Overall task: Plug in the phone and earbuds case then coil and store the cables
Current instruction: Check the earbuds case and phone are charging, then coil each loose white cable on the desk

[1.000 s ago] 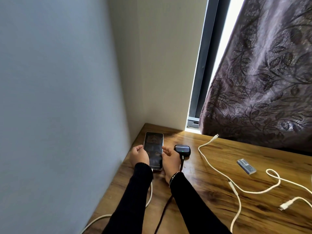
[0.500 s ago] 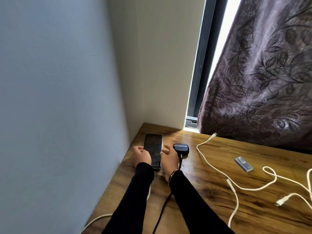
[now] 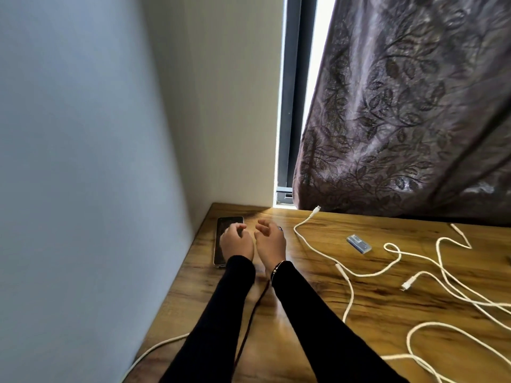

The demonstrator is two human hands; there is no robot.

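Note:
A dark phone (image 3: 221, 246) lies face up near the table's far left corner, close to the wall. My left hand (image 3: 236, 241) hovers over its right half with loosely curled fingers, holding nothing. Just to the right, my right hand (image 3: 270, 239) is also loosely curled and holds nothing. It covers the earbuds case (image 3: 281, 229), of which only a dark sliver shows. A dark cable (image 3: 255, 306) runs from under my right wrist toward the near edge. A white cable (image 3: 154, 352) comes from the near left and disappears under my left sleeve.
Several loose white cables (image 3: 345, 275) sprawl over the wooden table (image 3: 373, 308) to the right, plug ends free. A small clear box (image 3: 358, 243) lies among them. A wall runs along the left, and a patterned curtain (image 3: 409, 120) hangs behind the table.
Both hands have left the phone's sides and risen. The left now hovers over the phone, and the right has shifted right and hides the earbuds case.

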